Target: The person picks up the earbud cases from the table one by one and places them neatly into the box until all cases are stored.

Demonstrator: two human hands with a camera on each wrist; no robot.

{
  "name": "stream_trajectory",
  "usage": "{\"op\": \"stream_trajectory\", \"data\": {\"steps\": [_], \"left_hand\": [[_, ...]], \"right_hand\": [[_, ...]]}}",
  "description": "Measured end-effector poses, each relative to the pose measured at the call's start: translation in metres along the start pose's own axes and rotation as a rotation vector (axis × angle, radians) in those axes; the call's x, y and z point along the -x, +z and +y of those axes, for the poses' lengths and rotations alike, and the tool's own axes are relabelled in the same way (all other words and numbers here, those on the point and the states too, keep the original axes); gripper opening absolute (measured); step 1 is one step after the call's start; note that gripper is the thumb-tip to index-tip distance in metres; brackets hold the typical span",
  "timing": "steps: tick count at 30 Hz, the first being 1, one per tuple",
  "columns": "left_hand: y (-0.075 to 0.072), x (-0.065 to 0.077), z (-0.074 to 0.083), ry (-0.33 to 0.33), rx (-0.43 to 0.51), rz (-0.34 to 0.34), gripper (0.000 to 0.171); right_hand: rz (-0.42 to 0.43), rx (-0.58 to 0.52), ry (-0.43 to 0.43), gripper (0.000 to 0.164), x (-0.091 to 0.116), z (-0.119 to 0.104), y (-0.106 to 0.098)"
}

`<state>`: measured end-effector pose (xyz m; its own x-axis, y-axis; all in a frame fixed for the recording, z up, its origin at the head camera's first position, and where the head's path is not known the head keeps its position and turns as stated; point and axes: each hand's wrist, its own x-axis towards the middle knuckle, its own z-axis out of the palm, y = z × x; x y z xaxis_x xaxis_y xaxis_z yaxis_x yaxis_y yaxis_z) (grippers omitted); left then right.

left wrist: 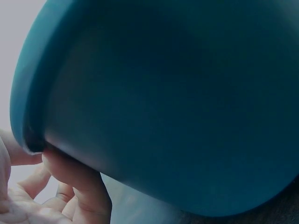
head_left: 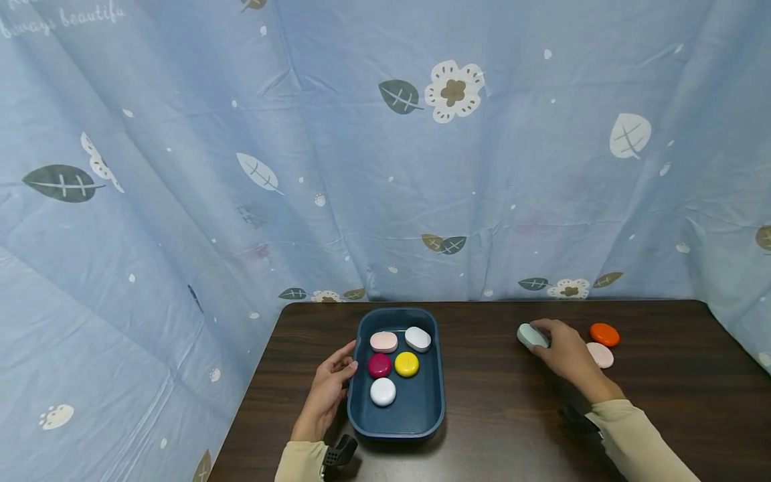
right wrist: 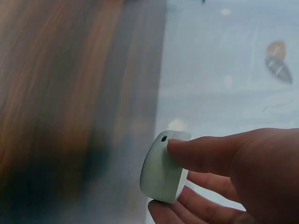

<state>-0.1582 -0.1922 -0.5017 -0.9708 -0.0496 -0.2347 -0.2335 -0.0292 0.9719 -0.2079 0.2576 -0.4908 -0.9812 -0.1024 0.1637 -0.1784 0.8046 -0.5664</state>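
While the left hand touches the left edge of the blue tray, its fingers look relaxed, not wrapped; can't tell if the rim is pinched. Tray stands on the dark wood table, left of the table's middle. Left column in the tray, far edge to near: pink oval piece, maroon round piece, white round piece. Right column: white oval piece toward the far right corner, yellow round piece nearer. Well right of the tray, toward the table's far edge, is the green case, pinched by the right hand: thumb on one side, fingers on the other, spread only as wide as the case. Can't tell if it's off the table. Handling, my guess: light, stiff hard plastic, a bit slippery on the smooth curved faces, not very fragile. Best hold is across the two broad sides near the middle, as now. Looks: pale mint, rounded ends, smooth shell, faint seam along the side, small dark slot near one end in the right wrist view. Just right of that hand, toward the table's far right corner: pale pink round piece, with the orange round piece behind it, closer to the far edge.
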Motion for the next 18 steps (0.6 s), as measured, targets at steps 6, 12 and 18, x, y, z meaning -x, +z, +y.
{"op": "stream_trajectory", "data": {"steps": [6,12,18], "left_hand": [[-0.001,-0.001,-0.001,0.022,0.011,-0.01,0.049],[-0.001,-0.001,-0.001,0.023,0.016,-0.015,0.049],[0.0,-0.001,-0.001,0.021,0.021,-0.014,0.049]], "right_hand": [[-0.009,-0.035,-0.066,0.047,0.003,-0.035,0.003],[-0.018,-0.078,-0.13,0.044,0.008,-0.066,0.009],[-0.019,-0.108,-0.176,0.043,0.009,-0.087,0.018]]}}
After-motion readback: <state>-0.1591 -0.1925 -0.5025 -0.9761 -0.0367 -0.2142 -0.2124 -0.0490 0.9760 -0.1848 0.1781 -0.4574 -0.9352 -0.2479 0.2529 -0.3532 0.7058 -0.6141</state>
